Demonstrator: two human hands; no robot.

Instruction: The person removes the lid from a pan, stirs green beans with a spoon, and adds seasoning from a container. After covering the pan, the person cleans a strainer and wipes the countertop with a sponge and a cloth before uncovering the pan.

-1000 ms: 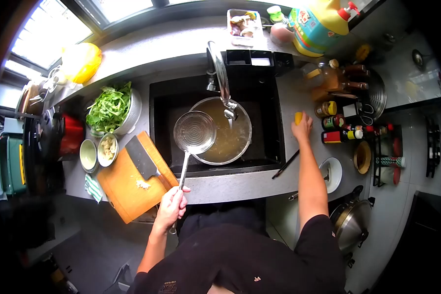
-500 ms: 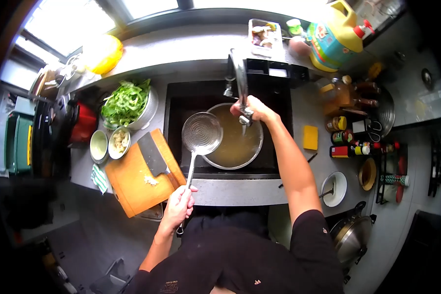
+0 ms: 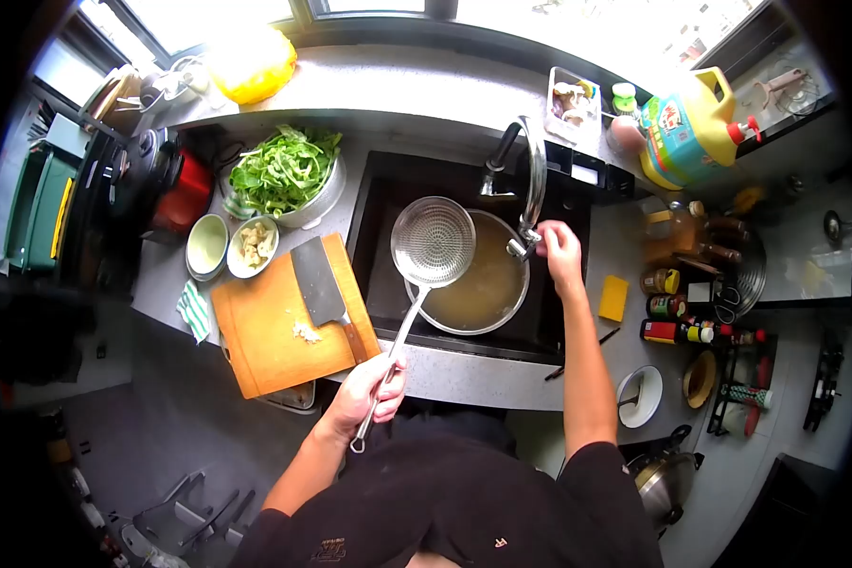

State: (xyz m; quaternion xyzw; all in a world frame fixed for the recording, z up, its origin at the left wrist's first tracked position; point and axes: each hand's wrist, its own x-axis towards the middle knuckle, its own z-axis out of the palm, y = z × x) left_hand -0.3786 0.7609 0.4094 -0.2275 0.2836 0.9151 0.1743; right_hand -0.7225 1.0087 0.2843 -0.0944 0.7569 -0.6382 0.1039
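Note:
My left hand (image 3: 374, 390) is closed around the long handle of a metal skimmer (image 3: 433, 242), whose round perforated bowl is over the left part of a pot (image 3: 483, 329) of cloudy brownish liquid. The pot sits in a black sink (image 3: 377, 204). Above the pot's right side curves a chrome faucet (image 3: 537, 170). My right hand (image 3: 560, 254) is at the faucet's outlet end, its fingers curled against the fitting there; the fingertips are partly hidden.
Left of the sink, a cleaver (image 3: 318, 284) lies on a wooden cutting board (image 3: 256, 355) with chopped bits. Behind it are leafy greens (image 3: 286, 170) and small bowls (image 3: 206, 244). To the right are a yellow sponge (image 3: 612, 298), a white bowl (image 3: 640, 398) and sauce bottles (image 3: 670, 331).
The view has shifted, so the scene sits differently in frame. My right hand has drawn back to the faucet's right side. The stream seen under the outlet before no longer shows.

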